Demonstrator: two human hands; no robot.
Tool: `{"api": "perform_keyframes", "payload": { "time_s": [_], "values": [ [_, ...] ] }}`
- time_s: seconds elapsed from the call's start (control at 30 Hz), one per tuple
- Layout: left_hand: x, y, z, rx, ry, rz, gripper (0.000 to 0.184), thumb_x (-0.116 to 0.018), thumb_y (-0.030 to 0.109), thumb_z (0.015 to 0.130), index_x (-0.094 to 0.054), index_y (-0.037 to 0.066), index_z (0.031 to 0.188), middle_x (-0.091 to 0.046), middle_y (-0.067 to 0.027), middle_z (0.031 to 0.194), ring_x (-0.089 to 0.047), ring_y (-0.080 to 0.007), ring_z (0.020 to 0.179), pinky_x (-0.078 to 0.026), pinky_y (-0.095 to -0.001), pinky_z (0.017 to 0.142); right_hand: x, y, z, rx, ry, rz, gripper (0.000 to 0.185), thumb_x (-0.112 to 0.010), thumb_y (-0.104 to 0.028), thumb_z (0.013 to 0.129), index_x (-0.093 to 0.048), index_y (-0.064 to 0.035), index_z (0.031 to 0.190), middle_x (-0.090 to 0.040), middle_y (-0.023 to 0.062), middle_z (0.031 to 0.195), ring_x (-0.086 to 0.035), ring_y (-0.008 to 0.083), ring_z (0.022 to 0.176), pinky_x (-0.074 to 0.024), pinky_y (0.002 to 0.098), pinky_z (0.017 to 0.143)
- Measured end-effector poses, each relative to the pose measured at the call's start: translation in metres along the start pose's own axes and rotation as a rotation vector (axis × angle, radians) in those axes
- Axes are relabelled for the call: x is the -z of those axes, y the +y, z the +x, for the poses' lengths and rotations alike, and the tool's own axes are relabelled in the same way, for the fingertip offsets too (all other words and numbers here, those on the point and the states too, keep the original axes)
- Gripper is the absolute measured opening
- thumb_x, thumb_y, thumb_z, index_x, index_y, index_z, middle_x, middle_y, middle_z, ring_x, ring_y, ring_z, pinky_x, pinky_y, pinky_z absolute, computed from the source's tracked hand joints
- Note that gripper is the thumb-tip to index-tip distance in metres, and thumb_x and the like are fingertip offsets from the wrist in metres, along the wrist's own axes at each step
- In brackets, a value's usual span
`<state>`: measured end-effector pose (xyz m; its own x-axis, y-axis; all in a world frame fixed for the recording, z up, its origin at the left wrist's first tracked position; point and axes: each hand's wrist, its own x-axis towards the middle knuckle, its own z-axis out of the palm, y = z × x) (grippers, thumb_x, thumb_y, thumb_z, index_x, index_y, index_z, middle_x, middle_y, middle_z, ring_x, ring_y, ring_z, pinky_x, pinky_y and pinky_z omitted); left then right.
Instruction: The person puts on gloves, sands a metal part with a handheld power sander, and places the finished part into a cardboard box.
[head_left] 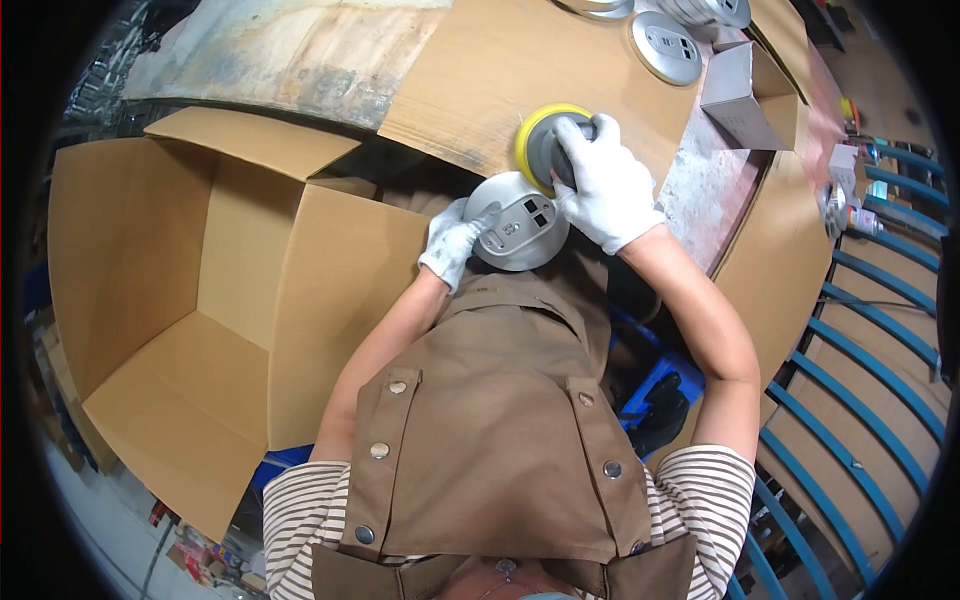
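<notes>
My left hand [455,240], in a white glove, grips a round silver metal disc [515,250] by its left edge. Dark rectangular cutouts and small markings show on the disc's face, which is tilted up toward me above my lap. In my right hand [610,180], also gloved, is a round sanding pad [542,140] with a grey body and a yellow rim. The pad is held on edge just above the disc's upper right side; whether they touch I cannot tell.
A flat cardboard sheet [470,75] covers the bench ahead. Another silver disc [666,48] lies at its far right, beside a small open carton [745,100]. On my left stands a large open cardboard box [240,250]. Blue curved bars [860,360] line the right side.
</notes>
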<state>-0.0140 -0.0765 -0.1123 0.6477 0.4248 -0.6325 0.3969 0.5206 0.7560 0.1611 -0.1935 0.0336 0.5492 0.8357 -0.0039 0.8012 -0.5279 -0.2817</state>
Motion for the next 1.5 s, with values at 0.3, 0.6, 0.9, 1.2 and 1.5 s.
{"api": "perform_keyframes", "payload": {
  "time_s": [0.3,0.6,0.9,1.2,1.5],
  "values": [
    [0.001,0.000,-0.001,0.019,-0.054,-0.132,0.054,-0.079,0.033,0.085,-0.061,-0.002,0.122,-0.068,-0.0118,0.110,-0.064,-0.0178,0.096,-0.052,-0.0309,0.083,-0.007,0.033,-0.009,-0.139,0.195,0.039,0.061,-0.074,-0.019,0.074,-0.052,-0.0207,0.131,-0.053,0.0223,0.120,-0.065,0.0421,0.094,-0.0558,0.0470,0.081],
    [-0.008,0.016,-0.004,0.059,-0.005,-0.159,0.051,-0.079,0.032,0.085,-0.061,0.001,0.120,-0.067,-0.0100,0.109,-0.065,-0.0181,0.095,-0.054,-0.0313,0.078,0.010,0.042,-0.072,-0.313,0.161,0.154,0.067,-0.076,-0.023,0.073,-0.051,-0.0164,0.135,-0.053,0.0232,0.122,-0.063,0.0413,0.101,-0.0545,0.0444,0.086],
    [-0.012,0.023,-0.011,0.069,0.024,-0.118,0.051,-0.077,0.033,0.087,-0.060,0.000,0.122,-0.067,-0.0110,0.109,-0.066,-0.0191,0.093,-0.056,-0.0329,0.075,0.006,0.008,-0.099,-0.043,-0.140,0.036,0.057,-0.066,-0.015,0.075,-0.052,-0.0138,0.130,-0.050,0.0292,0.117,-0.064,0.0428,0.074,-0.0551,0.0520,0.059],
    [-0.010,0.016,-0.008,0.068,0.023,-0.095,0.053,-0.077,0.034,0.087,-0.059,-0.001,0.122,-0.067,-0.0118,0.110,-0.066,-0.0198,0.093,-0.057,-0.0332,0.074,0.012,0.005,-0.094,-0.068,-0.215,-0.006,0.059,-0.069,-0.013,0.074,-0.052,-0.0140,0.130,-0.049,0.0297,0.122,-0.064,0.0440,0.074,-0.0562,0.0501,0.066],
    [-0.003,0.004,0.002,0.054,-0.067,-0.226,0.053,-0.077,0.031,0.087,-0.057,0.000,0.125,-0.066,-0.0108,0.114,-0.065,-0.0196,0.099,-0.055,-0.0338,0.082,0.019,0.022,-0.111,-0.136,-0.100,0.145,0.066,-0.071,-0.016,0.069,-0.051,-0.0161,0.132,-0.052,0.0233,0.124,-0.067,0.0416,0.087,-0.0569,0.0465,0.076]
  ]
}}
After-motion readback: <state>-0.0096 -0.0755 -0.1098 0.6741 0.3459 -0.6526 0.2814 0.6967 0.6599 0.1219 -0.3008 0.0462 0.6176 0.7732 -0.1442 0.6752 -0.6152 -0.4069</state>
